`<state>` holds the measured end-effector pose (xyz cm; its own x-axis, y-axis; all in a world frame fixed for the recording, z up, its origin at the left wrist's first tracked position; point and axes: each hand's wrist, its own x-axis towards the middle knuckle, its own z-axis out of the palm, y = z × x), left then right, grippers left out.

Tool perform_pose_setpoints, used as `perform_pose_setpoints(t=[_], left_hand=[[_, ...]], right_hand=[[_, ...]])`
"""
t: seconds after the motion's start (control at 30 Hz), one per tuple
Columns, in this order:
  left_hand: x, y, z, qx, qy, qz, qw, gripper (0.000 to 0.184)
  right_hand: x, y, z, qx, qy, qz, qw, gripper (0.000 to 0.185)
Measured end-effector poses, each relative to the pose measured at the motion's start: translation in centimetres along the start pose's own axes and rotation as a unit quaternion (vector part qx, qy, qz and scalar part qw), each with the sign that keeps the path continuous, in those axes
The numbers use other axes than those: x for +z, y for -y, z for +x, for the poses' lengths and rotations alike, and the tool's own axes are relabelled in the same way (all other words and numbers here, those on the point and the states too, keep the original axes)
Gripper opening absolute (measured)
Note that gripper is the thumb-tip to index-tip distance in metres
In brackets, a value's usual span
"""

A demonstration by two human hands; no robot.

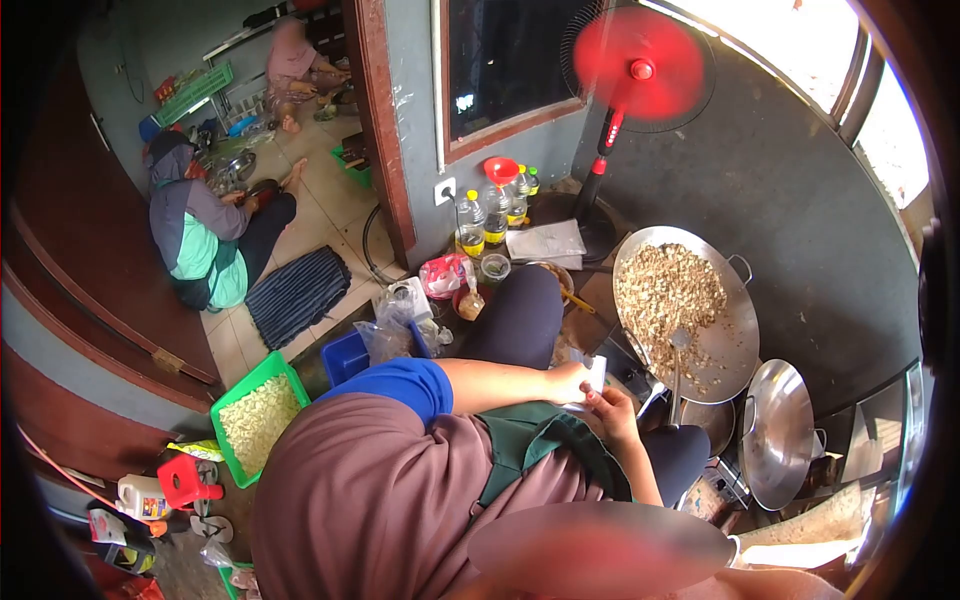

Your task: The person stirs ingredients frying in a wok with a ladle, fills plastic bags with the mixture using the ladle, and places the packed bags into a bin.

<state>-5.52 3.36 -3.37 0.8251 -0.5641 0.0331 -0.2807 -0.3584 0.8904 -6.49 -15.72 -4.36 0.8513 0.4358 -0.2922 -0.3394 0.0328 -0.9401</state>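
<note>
My left hand (568, 384) is closed round a small white piece (598, 374) that looks like paper or a cloth; I cannot tell which. My right hand (611, 408) is beside it, fingers bent against the lower end of the same white piece. Both hands are above my lap, between my knees. Just past them stands a wide metal wok (742, 335) full of small browned pieces of food (668, 290). A long-handled spatula (678, 345) rests in the wok, its handle pointing toward me.
Another metal wok (778, 435) leans at the right. A red fan (640, 70) spins behind bottles (496, 215). A green crate (222, 440) of pale chopped pieces and a blue basket (345, 358) stand at my left. Two people sit on the floor beyond the doorway (380, 120).
</note>
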Motion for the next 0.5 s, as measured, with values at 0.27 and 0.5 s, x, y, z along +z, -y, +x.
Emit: perform_pose_setpoints(t=[0.27, 0.5], left_hand=[[0.2, 0.2, 0.9, 0.002, -0.084, -0.148, 0.985, 0.021], [-6.9, -1.9, 1.1, -0.003, 0.067, -0.745, 0.663, 0.051]], right_hand=[[0.3, 0.8, -0.3, -0.072, -0.112, 0.064, 0.989, 0.007], [-5.0, -1.0, 1.4, 0.023, -0.247, 0.112, 0.962, 0.033]])
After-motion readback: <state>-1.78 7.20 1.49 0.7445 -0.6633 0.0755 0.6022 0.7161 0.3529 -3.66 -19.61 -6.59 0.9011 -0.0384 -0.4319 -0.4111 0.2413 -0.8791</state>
